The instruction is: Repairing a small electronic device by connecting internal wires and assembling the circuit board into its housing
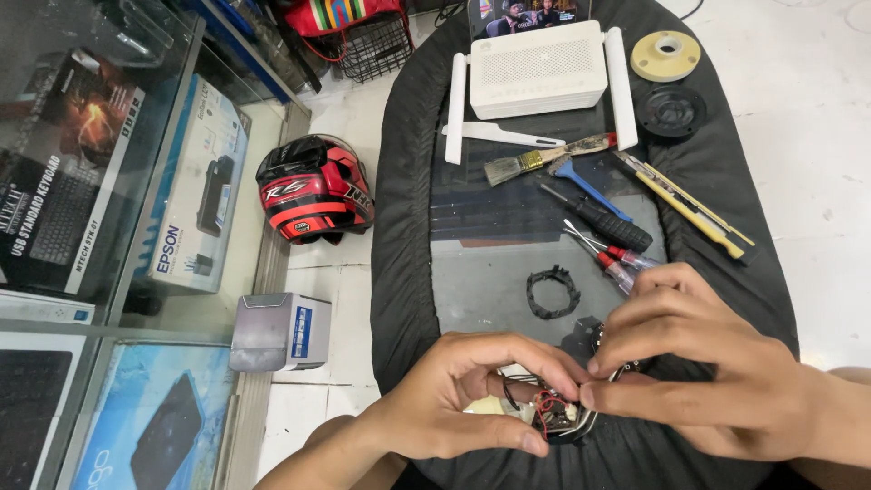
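At far left I see a black keyboard box (pixel 63 172) and a white-and-blue printer box (pixel 195 195) behind glass. A small grey-blue carton (pixel 277 331) sits lower left; a screen (pixel 526 15) glows top centre.

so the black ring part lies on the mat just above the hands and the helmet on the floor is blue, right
Not quite: the helmet on the floor is red and black, not blue, as the head view shows. The black ring part does lie on the mat just above the hands.

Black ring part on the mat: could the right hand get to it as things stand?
Probably yes. The black ring part lies bare on the mat, just beyond the right hand, with nothing over it. But that hand and the left hand are both pinching a small wired part.
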